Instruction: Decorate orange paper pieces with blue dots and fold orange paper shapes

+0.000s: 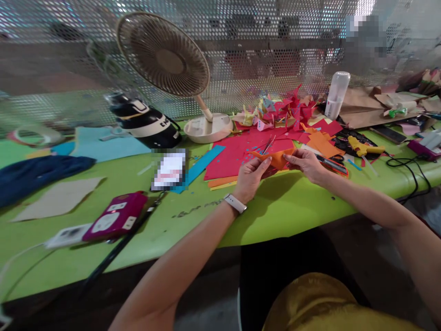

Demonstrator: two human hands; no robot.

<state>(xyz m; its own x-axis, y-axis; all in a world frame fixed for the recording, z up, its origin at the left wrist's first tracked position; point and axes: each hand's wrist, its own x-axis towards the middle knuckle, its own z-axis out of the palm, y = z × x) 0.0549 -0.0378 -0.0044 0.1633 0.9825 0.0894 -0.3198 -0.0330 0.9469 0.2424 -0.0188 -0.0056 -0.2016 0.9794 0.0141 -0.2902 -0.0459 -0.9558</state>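
Both hands pinch a piece of orange paper [277, 159] above the front of the red paper sheets [223, 161]. My left hand [250, 177] grips its left side between thumb and fingers. On its right side, my right hand [306, 164] is closed the same way. The paper looks bent or folded between them. Just behind it, a pair of scissors [268, 144] lies on the red sheets among small blue paper bits. To the right of my right hand is a utility knife [333, 164], with a yellow glue gun [364, 147] beyond it.
A fan [210, 125] stands at the back, beside a leaning black bottle [148, 120]. Cut red and yellow paper pieces [285, 112] are heaped behind the sheets. A purple power strip [115, 216], a phone [169, 169] and blue paper [203, 168] lie on the left. Black cables [411, 177] trail at right.
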